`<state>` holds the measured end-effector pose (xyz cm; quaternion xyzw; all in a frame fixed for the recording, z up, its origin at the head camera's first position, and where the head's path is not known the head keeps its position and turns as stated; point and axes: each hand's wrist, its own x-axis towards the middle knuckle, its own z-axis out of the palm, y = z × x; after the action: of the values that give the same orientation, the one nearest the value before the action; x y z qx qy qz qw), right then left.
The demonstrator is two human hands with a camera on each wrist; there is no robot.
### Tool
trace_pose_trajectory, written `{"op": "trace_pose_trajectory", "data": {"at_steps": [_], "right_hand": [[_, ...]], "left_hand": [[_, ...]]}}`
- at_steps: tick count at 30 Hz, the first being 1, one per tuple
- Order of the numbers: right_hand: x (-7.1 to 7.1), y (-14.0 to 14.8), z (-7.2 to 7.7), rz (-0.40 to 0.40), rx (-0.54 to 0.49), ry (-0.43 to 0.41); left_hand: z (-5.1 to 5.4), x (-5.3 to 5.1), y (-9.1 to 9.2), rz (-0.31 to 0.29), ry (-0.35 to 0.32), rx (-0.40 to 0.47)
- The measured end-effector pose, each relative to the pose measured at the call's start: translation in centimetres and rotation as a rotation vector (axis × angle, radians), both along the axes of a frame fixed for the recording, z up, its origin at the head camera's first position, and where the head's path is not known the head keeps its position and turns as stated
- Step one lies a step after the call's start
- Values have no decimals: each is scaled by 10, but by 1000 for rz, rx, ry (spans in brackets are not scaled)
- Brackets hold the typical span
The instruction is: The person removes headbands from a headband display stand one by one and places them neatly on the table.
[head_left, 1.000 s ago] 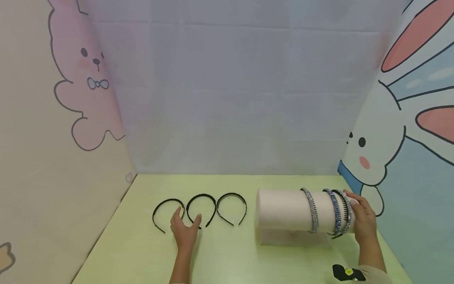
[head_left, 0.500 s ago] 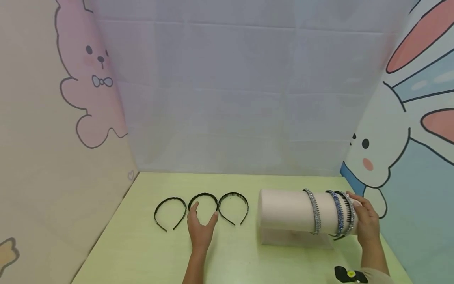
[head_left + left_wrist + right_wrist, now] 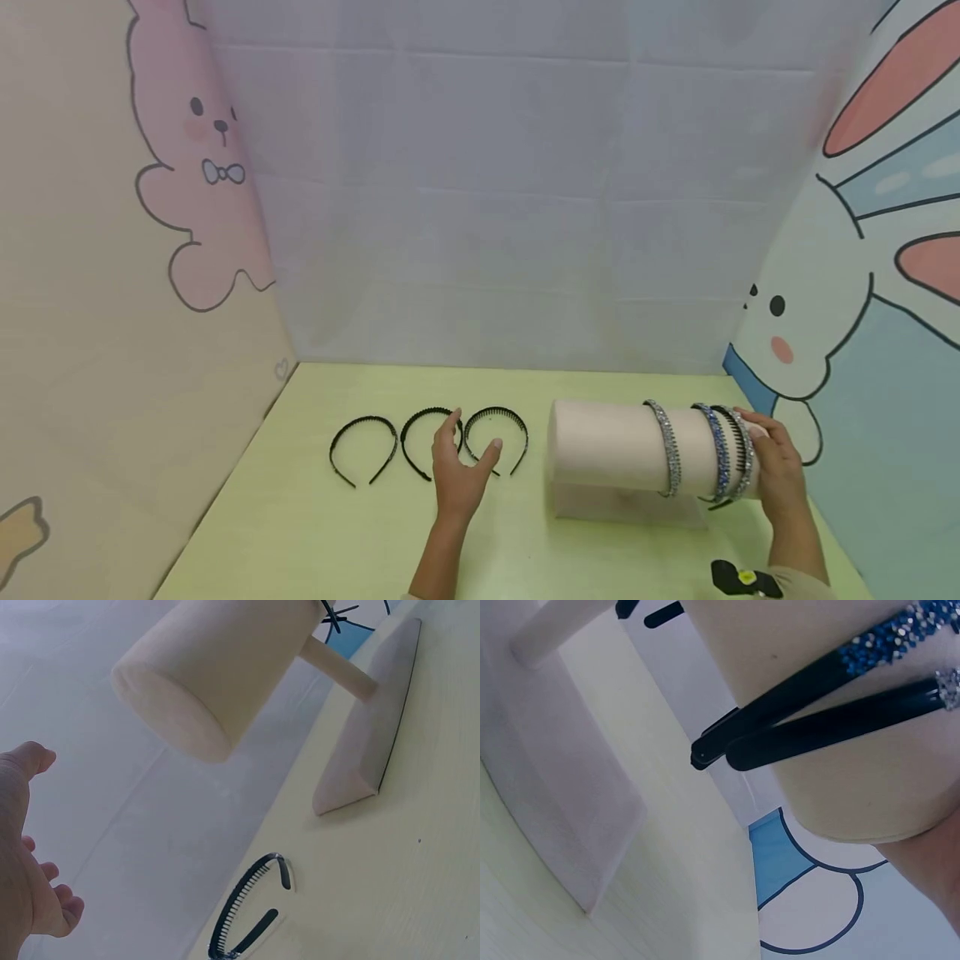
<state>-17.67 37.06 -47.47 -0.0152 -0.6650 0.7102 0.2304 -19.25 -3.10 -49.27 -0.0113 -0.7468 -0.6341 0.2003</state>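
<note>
My left hand (image 3: pixel 459 479) hovers over the table with thumb and fingers spread, holding nothing. It partly covers the middle black headband (image 3: pixel 405 442) and lies close to the right toothed headband (image 3: pixel 495 410). Farther left lies another black headband (image 3: pixel 363 418). My right hand (image 3: pixel 780 471) grips the right end of a pale cylindrical headband stand (image 3: pixel 607 442), thumb in front. Round the stand sit a silver glitter headband (image 3: pixel 669 450), a blue one (image 3: pixel 900 637) and, at the end by my thumb, another silver one (image 3: pixel 742 458). The right fingertips are partly hidden.
The cylinder rests on a post above a pale base (image 3: pixel 367 727) on the light green table (image 3: pixel 315 533). A whitish back wall (image 3: pixel 465 208) and two side walls with cartoon animals enclose the table.
My left hand has moved right, from the left headband past the middle one, staying spread. My right hand keeps its place on the stand's end. The head view has shifted slightly.
</note>
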Motion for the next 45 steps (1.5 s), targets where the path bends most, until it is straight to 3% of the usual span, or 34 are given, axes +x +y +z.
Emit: {"op": "trace_pose_trajectory", "data": {"at_steps": [6,13,18,23,30,39,45], "right_hand": [[1,6,2,15,43,-20],[2,10,12,-19,275,-268],[1,8,12,-36,370,-327],[0,3,8,-119,380,-324],[1,-1,10,-164,383,-256],[0,-5,12,-196,351,-228],[-1,-2,5,-207,309,-213]], "left_hand": [[12,-3,13,-55,42,12],[30,-6,28,-124,125,-14],[39,-6,40,-172,133,-44],[48,-6,54,-223,156,-73],[65,-8,75,-302,180,-141],[76,-16,98,-385,232,-347],[82,-16,116,-446,286,-571]]}}
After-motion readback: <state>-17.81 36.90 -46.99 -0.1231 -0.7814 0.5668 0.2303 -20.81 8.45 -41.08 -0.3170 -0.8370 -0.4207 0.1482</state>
